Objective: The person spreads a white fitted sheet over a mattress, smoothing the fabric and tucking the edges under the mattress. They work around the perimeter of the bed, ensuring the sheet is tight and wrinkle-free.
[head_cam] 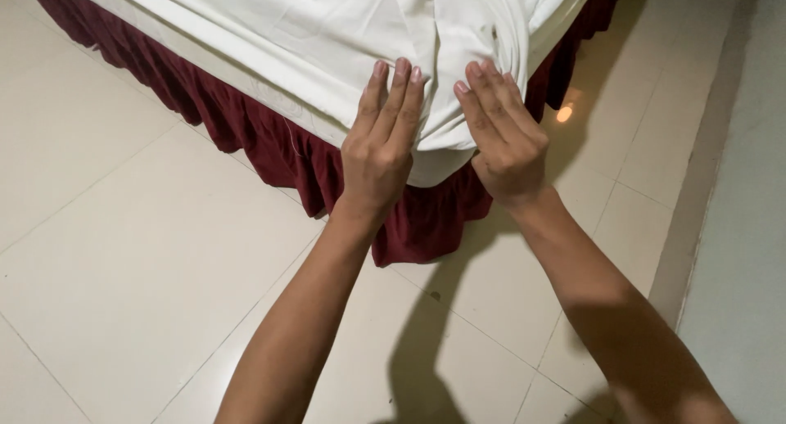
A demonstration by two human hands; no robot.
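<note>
White cotton-like sheet [327, 31] covers the corner of the bed [446, 158], drawn down over the mattress edge with folds gathering at the corner. Both hands lie flat against it there. The left hand [381, 150] rests palm-down on the sheet, its fingers [399, 92] straight and pressed together, pointing up the bed. The right hand [508, 137] sits just beside it, also palm-down, its fingers [491, 92] close together and slightly angled toward the left hand. Neither hand pinches the cloth; a fold of sheet runs up between them. Below the sheet hangs a dark red pleated bed skirt [262, 137], reaching the pale tiled floor [123, 252].
</note>
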